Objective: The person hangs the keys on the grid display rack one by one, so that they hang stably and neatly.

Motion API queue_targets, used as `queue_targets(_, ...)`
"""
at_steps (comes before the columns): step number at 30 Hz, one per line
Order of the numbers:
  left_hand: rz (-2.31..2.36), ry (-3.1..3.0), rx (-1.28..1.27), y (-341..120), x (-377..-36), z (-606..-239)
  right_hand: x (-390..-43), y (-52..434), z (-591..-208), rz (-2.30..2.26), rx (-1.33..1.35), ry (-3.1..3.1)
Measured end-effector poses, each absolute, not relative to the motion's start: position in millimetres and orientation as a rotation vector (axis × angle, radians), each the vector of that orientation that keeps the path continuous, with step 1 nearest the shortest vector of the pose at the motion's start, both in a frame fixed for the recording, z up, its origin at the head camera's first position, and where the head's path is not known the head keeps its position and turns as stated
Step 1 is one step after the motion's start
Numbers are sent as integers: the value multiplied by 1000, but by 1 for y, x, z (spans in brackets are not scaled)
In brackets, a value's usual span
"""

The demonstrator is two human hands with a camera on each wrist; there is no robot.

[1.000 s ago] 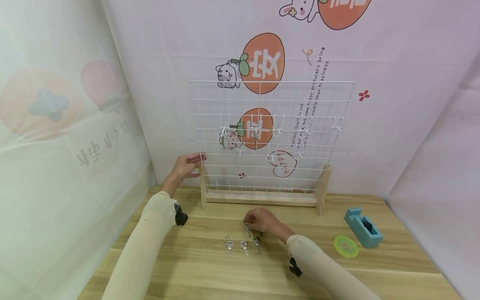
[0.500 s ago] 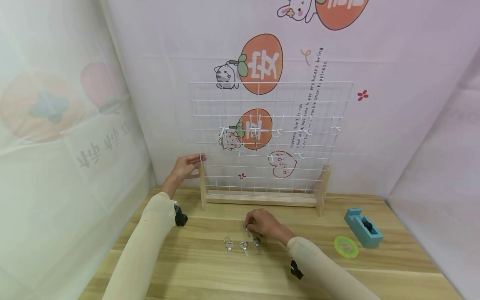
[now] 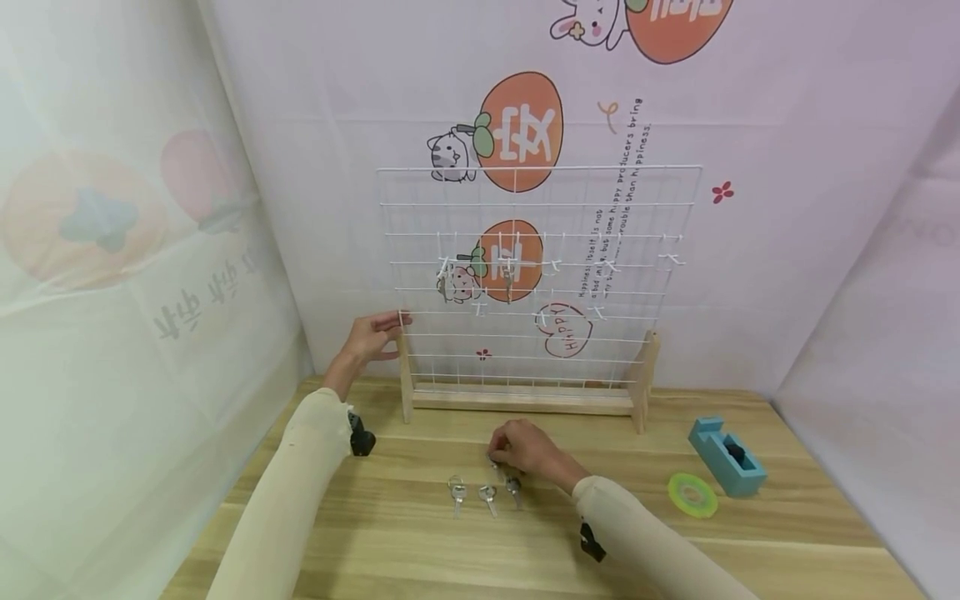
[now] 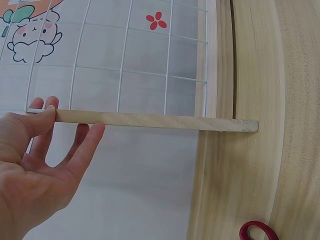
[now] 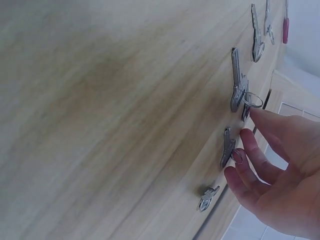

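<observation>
At the left end of a white wire grid rack [image 3: 457, 358], my left hand [image 3: 371, 335] grips the top of the wooden side post [image 4: 150, 120], thumb in front and fingers behind. Low over the wooden table, the fingertips of my right hand [image 3: 523, 444] come together at a metal key [image 5: 246, 102]; in the right wrist view its end sits between thumb and forefinger. Other keys with rings lie close by, among them the left key [image 3: 458, 493], the middle key [image 3: 487, 496] and the right key [image 3: 513, 487]. The hand partly covers the gripped key in the head view.
Several white hooks line the grid; keys hang from the left hook [image 3: 442, 271] and another hook [image 3: 508, 265]. To the right stand a blue tape dispenser [image 3: 727, 458] and a yellow-green tape roll [image 3: 692, 495]. A red loop handle [image 4: 257, 230] shows in the left wrist view.
The right fingers have come down slightly over the key, which shows less in the head view. My left hand keeps its hold on the post.
</observation>
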State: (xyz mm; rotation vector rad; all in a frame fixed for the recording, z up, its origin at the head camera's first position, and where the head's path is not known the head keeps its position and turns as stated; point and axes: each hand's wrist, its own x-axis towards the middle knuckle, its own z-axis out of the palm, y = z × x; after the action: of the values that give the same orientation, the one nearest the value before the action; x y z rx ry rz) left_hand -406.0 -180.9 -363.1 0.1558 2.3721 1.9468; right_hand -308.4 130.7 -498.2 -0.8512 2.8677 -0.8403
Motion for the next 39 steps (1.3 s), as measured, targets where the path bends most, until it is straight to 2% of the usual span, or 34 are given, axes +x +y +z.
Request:
queue_targets(26, 1960, 2371, 146, -180, -405, -363, -303, 129, -495, -844, -884, 2943)
queue_targets(39, 1962, 2368, 147, -181, -405, -364, -311, 143, -466, -1077, -1054, 2897)
